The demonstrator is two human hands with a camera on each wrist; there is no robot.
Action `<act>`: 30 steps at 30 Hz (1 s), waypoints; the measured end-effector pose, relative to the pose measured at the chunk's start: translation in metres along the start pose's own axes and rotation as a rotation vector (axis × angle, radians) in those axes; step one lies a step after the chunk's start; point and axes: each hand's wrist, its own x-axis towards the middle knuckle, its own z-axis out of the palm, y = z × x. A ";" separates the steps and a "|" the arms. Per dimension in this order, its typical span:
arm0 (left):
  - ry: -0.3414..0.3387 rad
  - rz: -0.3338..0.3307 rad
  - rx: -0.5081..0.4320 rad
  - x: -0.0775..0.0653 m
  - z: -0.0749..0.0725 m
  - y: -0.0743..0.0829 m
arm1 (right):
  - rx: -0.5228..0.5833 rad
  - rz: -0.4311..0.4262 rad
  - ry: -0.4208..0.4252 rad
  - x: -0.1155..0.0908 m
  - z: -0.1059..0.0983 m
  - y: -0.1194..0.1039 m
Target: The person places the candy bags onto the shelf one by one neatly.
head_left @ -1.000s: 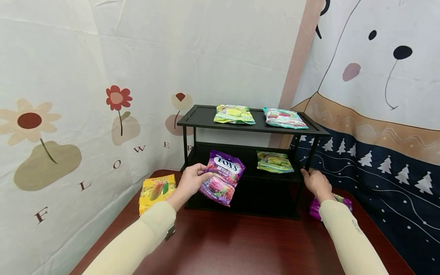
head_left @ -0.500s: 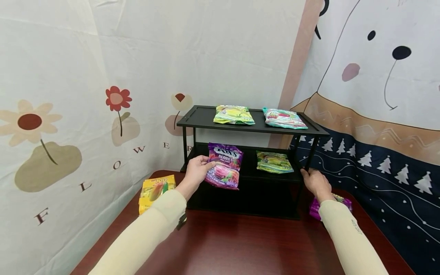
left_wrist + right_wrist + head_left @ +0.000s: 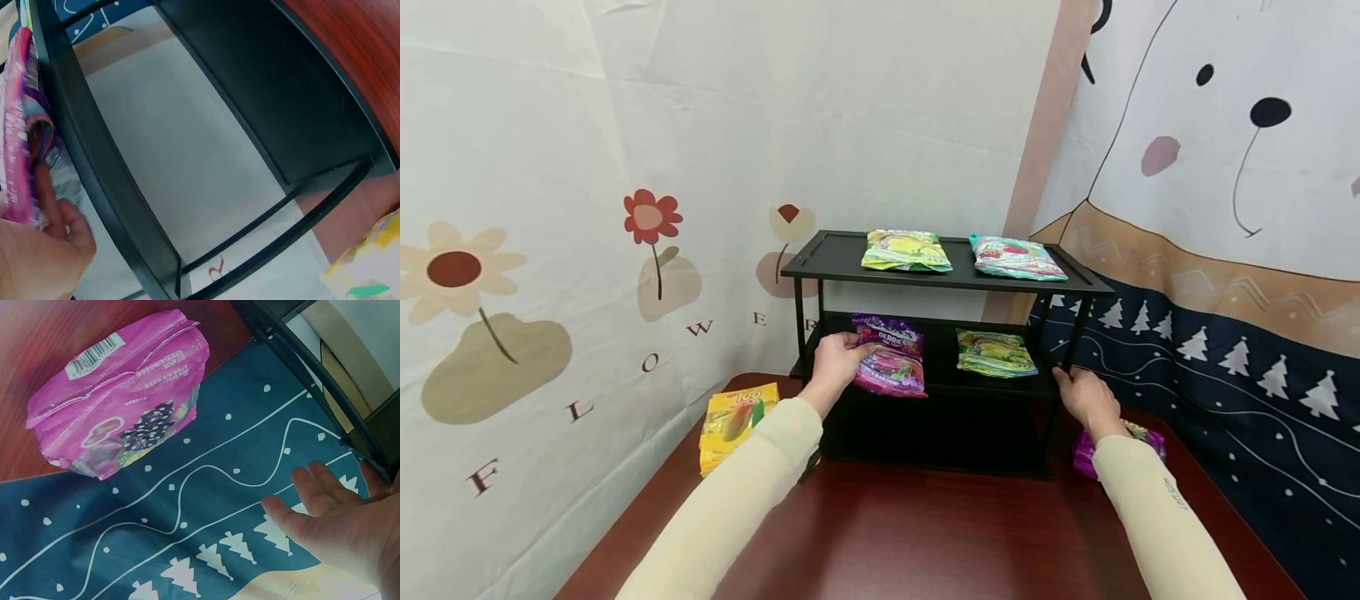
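Observation:
My left hand [image 3: 835,367] pinches a purple bag of berry candy [image 3: 891,362] by its left side. The bag is tilted, over the front of the middle shelf of a black rack [image 3: 880,267]; whether it touches the shelf I cannot tell. In the left wrist view the candy bag [image 3: 15,137] shows edge-on beside a dark rack bar. My right hand [image 3: 1088,400] grips the rack at its right front post, by the middle shelf; its thumb is hidden in the right wrist view, where the other fingers [image 3: 315,494] are loosely extended. A green-yellow candy bag [image 3: 996,354] lies further right on that shelf.
On the top shelf lie a yellow bag [image 3: 906,250] and a teal-edged bag [image 3: 1017,258]. Yellow mango bags [image 3: 737,421] lie on the red-brown table [image 3: 910,533] at left. A magenta grape bag [image 3: 125,394] lies right of the rack. Printed cloth walls [image 3: 925,108] stand behind.
My left hand has carried the berry candy bag forward and upward, onto or over the middle shelf's front, and the bag has tipped back. The right hand has stayed on the rack.

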 end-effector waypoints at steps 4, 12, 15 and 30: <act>0.006 0.075 0.134 0.001 -0.008 -0.001 | -0.007 -0.006 0.005 0.000 -0.001 -0.002; 0.034 0.285 0.279 -0.005 -0.010 -0.008 | -0.011 0.006 0.001 0.000 -0.001 -0.003; 0.023 0.362 0.359 -0.012 -0.008 -0.008 | -0.008 0.001 0.003 -0.001 0.000 -0.002; 0.025 0.917 0.771 -0.039 0.000 -0.013 | -0.004 0.009 -0.002 0.001 0.001 -0.001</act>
